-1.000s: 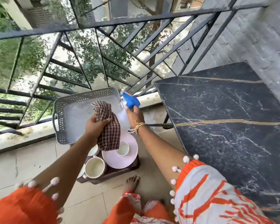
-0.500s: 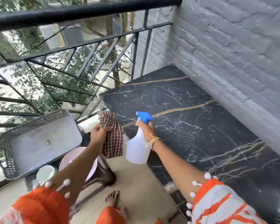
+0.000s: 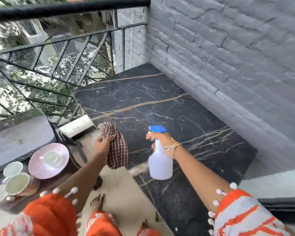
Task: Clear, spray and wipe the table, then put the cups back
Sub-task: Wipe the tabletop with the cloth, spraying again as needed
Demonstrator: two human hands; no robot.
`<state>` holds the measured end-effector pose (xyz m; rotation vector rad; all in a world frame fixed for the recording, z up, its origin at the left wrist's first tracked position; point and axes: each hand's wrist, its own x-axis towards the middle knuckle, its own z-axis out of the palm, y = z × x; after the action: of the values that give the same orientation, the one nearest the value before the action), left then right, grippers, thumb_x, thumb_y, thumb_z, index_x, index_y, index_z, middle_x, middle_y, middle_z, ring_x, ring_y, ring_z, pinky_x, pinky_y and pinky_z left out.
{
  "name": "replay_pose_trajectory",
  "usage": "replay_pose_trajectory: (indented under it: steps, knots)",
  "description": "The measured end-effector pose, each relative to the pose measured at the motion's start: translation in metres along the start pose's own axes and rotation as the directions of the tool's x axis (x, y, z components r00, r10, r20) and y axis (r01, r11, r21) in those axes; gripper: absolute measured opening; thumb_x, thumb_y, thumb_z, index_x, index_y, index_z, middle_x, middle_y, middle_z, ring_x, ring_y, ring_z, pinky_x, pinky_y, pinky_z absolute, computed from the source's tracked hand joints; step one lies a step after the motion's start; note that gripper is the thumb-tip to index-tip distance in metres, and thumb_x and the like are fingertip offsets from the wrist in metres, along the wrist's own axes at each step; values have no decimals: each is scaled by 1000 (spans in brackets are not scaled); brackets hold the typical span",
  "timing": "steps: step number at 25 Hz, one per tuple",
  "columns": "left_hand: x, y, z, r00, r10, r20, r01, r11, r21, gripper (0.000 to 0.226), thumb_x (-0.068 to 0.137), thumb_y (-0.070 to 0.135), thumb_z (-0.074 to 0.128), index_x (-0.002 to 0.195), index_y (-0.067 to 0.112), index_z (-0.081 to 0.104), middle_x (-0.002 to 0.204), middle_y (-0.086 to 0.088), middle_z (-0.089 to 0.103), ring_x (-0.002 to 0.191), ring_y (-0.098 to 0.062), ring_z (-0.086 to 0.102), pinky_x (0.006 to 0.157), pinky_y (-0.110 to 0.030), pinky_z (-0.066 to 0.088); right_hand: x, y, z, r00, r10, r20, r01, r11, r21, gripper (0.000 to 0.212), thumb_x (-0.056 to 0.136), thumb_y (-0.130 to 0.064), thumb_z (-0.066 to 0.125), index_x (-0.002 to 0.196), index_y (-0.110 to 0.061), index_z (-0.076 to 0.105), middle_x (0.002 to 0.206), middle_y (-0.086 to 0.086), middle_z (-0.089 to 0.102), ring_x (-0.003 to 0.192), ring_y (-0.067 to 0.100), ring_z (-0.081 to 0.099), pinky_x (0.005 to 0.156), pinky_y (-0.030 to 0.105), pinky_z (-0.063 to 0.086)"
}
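The spray bottle (image 3: 160, 160) is gripped by the right hand (image 3: 162, 139) over the bare table (image 3: 186, 120), and the checked cloth (image 3: 117, 145) is bunched in the left hand (image 3: 101, 145) at the table's left edge. The cups (image 3: 17, 183) are parked low on the left, so mist aimed leftward could be caught by them, or the near edge missed.

Short orange-and-white patterned sleeves (image 3: 242, 217) edged with white pom-poms (image 3: 219, 191), matching orange trousers (image 3: 100, 223), gold thread bracelets (image 3: 173, 146) on the right wrist, bare feet (image 3: 96, 200).

Soft, even daylight, no hard shadows; wide-angle bending at the edges, with slight motion blur throughout.
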<state>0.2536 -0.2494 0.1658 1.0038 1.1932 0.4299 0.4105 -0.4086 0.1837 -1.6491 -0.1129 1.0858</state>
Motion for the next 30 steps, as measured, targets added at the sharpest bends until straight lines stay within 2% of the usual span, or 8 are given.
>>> replay_pose_trajectory:
  steps: [2, 5, 10, 13, 16, 20, 25, 30]
  knots:
    - [-15, -12, 5, 999, 17, -28, -16, 999, 36, 19, 82, 12, 69, 101, 11, 63, 96, -8, 66, 79, -18, 61, 66, -25, 46, -15, 8, -18, 999, -38, 3, 38, 999, -2, 4, 91, -13, 61, 92, -17, 60, 84, 2, 60, 66, 6, 61, 45, 16, 44]
    - [-33, -23, 5, 997, -10, -74, 13, 999, 37, 20, 84, 12, 68, 102, 12, 59, 98, -8, 62, 93, -26, 59, 79, -31, 45, -33, 22, -34, 998, -24, 65, 32, 991, -130, 7, 93, -19, 61, 100, -16, 60, 84, 1, 60, 68, 8, 60, 47, 19, 44]
    - [-47, -37, 1, 991, -28, -128, 36, 997, 61, 39, 86, 13, 67, 122, 8, 54, 108, -5, 55, 97, -23, 51, 87, -33, 41, -54, 39, -44, 997, 39, -61, -57, 944, -325, 43, 85, -49, 64, 74, -7, 59, 59, 7, 53, 46, 18, 48, 46, 24, 43]
    - [-41, -40, -10, 992, -76, -104, 86, 992, 97, 32, 84, 18, 68, 113, 11, 58, 117, -11, 64, 98, -28, 58, 89, -38, 47, -60, 46, -49, 995, 37, -94, -62, 959, -275, 49, 77, -54, 68, 70, -7, 57, 59, 9, 51, 45, 20, 46, 48, 29, 46]
    - [-39, -38, -20, 993, -78, -90, 89, 987, 133, 35, 84, 18, 67, 117, 9, 59, 115, -12, 63, 101, -30, 59, 93, -40, 48, -65, 48, -53, 993, 52, -104, -79, 958, -274, 48, 81, -54, 67, 81, -6, 63, 65, 8, 62, 46, 23, 54, 51, 30, 49]
    - [-35, -34, -28, 995, -81, -50, 88, 982, 167, 34, 85, 22, 67, 116, 12, 58, 110, -9, 63, 98, -29, 59, 90, -41, 49, -75, 53, -58, 956, -82, -280, 48, 991, -128, 35, 87, -42, 65, 76, -9, 60, 62, 8, 50, 46, 19, 46, 48, 31, 46]
    - [-38, -36, -23, 997, -61, -44, 69, 979, 192, 21, 84, 23, 67, 102, 16, 57, 104, -8, 63, 93, -27, 59, 83, -38, 48, -87, 55, -80, 939, -58, -338, -3, 984, -179, 44, 88, -49, 61, 75, -7, 61, 69, 12, 60, 57, 30, 64, 47, 27, 48]
    - [-46, -34, 3, 997, -56, -44, 64, 981, 185, 16, 84, 22, 68, 79, 21, 53, 93, -4, 62, 96, -29, 61, 88, -40, 52, -93, 50, -104, 923, -91, -373, 22, 983, -184, 39, 93, -40, 58, 70, -9, 56, 63, 11, 52, 54, 27, 58, 41, 21, 46]
